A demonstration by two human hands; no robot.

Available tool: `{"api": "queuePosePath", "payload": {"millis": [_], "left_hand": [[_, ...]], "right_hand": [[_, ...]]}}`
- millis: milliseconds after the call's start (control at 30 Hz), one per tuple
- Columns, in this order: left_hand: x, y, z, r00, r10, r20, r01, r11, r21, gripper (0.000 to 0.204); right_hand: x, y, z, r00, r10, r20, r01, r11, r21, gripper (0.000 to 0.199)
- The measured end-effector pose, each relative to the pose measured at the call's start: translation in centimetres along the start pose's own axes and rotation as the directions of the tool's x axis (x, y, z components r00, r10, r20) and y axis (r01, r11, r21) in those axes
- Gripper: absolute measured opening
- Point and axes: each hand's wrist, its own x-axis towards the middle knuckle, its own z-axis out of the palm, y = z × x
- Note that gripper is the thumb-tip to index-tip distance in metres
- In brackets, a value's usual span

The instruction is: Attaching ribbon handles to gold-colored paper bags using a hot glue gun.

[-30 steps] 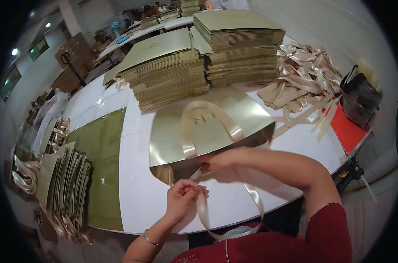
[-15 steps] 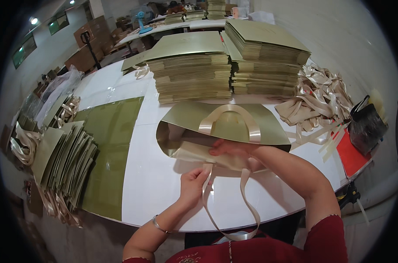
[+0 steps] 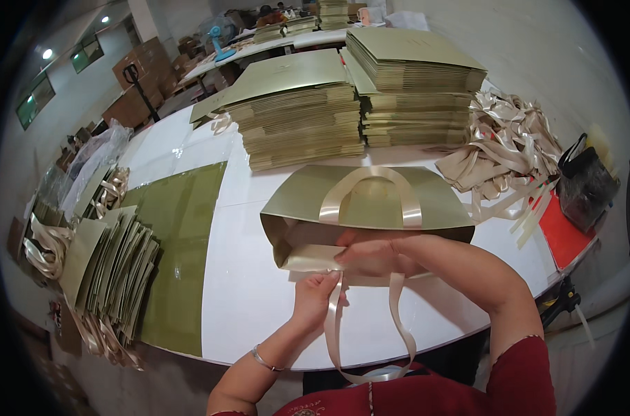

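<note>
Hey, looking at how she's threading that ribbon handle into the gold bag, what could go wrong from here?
The ribbon handle pinched by the left hand hangs in a long loop past the table edge; it might snag or twist. The right hand presses inside the open mouth of the gold paper bag, which could crease or tear the rim. The loose ribbon pile lies close beside the bag, so a stray strand could get dragged along.

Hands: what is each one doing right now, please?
Left hand: closed, pinching the ribbon at the bag edge.
Right hand: inside the bag mouth; grip cannot be told.
</note>
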Motion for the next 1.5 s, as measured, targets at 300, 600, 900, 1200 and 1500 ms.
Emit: {"api": "queuePosePath", "payload": {"millis": [300, 600, 900, 1200, 1500], "left_hand": [[0.8, 1.5, -1.3, 0.956, -0.173, 0.236, 0.167, 0.985, 0.048, 0.026], [0.9, 1.9, -1.5, 0.769, 0.536, 0.347, -0.444, 0.059, 0.894, 0.018], [-1.0, 1.1, -5.3, 0.447, 0.641, 0.624, -0.691, -0.195, 0.696, 0.018], [2.1, 0.0, -1.2, 0.380, 0.740, 0.554, -0.702, -0.159, 0.694, 0.017], [1.3, -0.3, -0.3, 0.517, 0.745, 0.422, -0.676, 0.053, 0.735, 0.014]], "right_hand": [[1.9, 3.5, 0.9, 0.929, -0.216, 0.302, 0.357, 0.742, -0.568, 0.021], [-1.9, 3.2, 4.5, 0.981, -0.190, 0.037, 0.182, 0.971, 0.154, 0.034], [-14.2, 8.5, -1.2, 0.996, 0.074, 0.047, -0.026, 0.765, -0.643, 0.021], [-11.8, 11.5, 0.1, 0.565, -0.789, -0.243, 0.120, 0.370, -0.921, 0.022], [-14.0, 11.1, 5.8, 0.660, -0.567, -0.493, 0.171, 0.753, -0.636, 0.026]]}}
